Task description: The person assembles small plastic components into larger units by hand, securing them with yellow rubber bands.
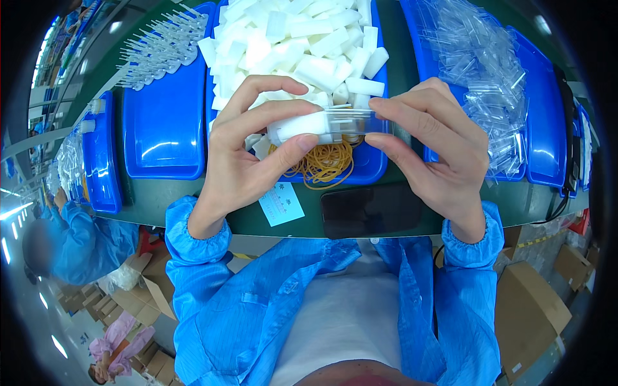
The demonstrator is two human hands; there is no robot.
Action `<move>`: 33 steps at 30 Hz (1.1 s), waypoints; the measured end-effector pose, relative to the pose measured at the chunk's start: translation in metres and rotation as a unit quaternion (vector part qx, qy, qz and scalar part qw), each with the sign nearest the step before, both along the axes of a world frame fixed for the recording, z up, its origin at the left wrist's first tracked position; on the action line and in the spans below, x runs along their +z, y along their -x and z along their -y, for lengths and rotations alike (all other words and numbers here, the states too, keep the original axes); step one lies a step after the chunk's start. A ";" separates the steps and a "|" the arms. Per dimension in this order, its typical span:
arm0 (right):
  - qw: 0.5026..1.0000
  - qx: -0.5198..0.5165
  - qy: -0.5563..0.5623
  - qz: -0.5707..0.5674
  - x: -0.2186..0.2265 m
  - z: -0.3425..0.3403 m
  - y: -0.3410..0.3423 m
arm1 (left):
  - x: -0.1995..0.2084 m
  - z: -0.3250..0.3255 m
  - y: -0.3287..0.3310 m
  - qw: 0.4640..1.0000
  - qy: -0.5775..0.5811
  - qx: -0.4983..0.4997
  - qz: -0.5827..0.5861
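Note:
My left hand (241,145) is closed around a white foam-like block (302,128), thumb below and fingers above. From its right end run several thin pale sticks inside a clear plastic sleeve (351,121). My right hand (441,138) pinches the far end of that sleeve between thumb and fingertips. Just beneath lies a heap of tan rubber bands (325,164) at the front of a blue tray (376,168). A large pile of white blocks (315,67) fills the rest of that tray, behind both hands.
On the right, clear plastic sleeves (492,96) overfill a blue tray. White-stemmed parts (161,55) lie at the back left, above a blue tray (164,145). A dark phone (370,211) and paper slip (282,204) rest by the table edge. A co-worker (90,241) sits left.

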State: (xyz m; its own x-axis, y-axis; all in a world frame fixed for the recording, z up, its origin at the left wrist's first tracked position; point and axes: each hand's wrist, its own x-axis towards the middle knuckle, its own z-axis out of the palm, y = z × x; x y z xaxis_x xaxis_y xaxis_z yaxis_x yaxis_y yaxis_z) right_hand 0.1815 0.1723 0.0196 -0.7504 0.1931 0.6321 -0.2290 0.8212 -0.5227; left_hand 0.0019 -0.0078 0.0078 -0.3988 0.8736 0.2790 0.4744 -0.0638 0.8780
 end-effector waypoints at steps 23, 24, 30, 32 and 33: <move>0.994 0.017 0.103 0.011 -0.008 0.008 0.004 | 0.005 0.002 0.004 0.998 0.028 -0.025 -0.043; 0.995 0.018 0.102 0.012 -0.008 0.008 0.005 | 0.004 0.002 0.004 0.997 0.027 -0.039 -0.053; 0.992 0.019 0.122 0.013 -0.004 0.000 0.003 | 0.009 0.003 0.011 0.985 -0.009 -0.057 0.162; 0.988 0.011 0.156 0.015 -0.003 -0.003 0.000 | 0.006 0.002 0.015 0.954 -0.009 -0.067 0.292; 0.988 0.011 0.155 0.015 -0.004 -0.002 0.000 | 0.001 0.002 0.014 0.957 -0.004 -0.085 0.277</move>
